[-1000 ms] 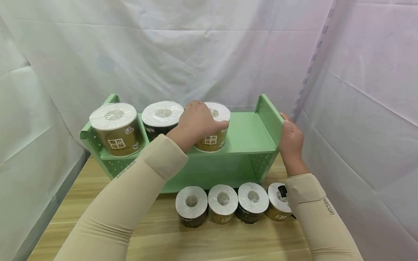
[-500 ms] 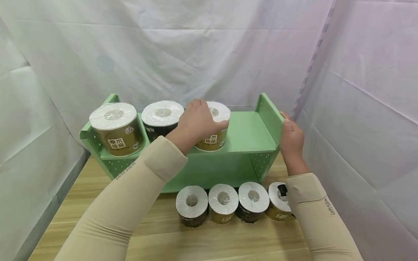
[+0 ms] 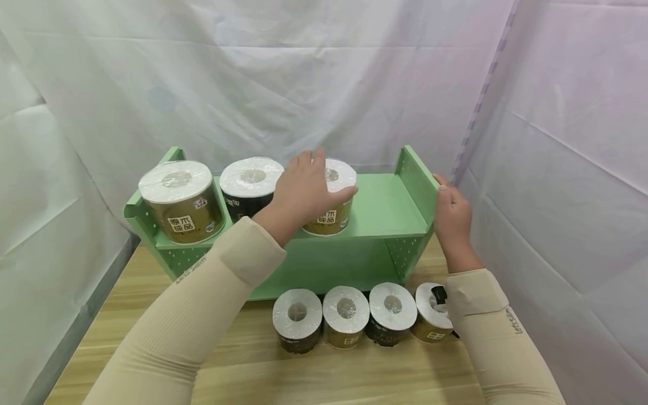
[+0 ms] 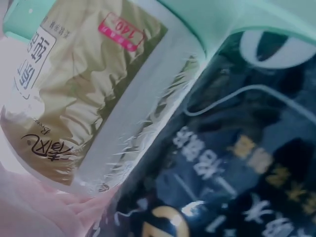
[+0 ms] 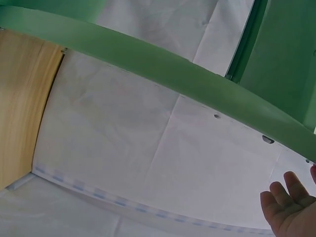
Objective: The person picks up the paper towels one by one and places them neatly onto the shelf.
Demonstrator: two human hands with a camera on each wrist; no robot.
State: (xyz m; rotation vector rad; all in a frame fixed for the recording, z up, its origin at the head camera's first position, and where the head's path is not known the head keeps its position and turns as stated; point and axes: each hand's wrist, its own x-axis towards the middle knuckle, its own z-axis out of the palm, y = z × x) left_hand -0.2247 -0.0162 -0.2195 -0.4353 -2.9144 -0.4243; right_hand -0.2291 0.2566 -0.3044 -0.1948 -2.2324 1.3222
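Note:
My left hand (image 3: 302, 191) is at a gold-wrapped toilet paper roll (image 3: 340, 216) on the top board of a green shelf (image 3: 387, 205). Its fingers are now straighter and spread, with the thumb out across the roll's front; part of the roll is hidden behind the hand. In the left wrist view, fingers (image 4: 74, 210) lie by the gold roll (image 4: 74, 89), next to a black-wrapped roll (image 4: 222, 148). My right hand (image 3: 452, 216) holds the upper edge of the shelf's right side panel (image 3: 417, 188) between thumb and index finger. The other fingers (image 5: 281, 195) hang loosely outside it.
On the top board also stand a black-wrapped roll (image 3: 252, 179) and, at the left end, another gold roll (image 3: 182, 205). Several rolls, including a black one (image 3: 297, 315) and a gold one (image 3: 346, 312), line the wooden table (image 3: 314, 377) before the shelf. White curtains (image 3: 567, 169) enclose the sides and back.
My left hand's fingers have straightened and lifted from the gold roll's top, and the hand has shifted slightly. The roll stays in place. My right hand still holds the side panel.

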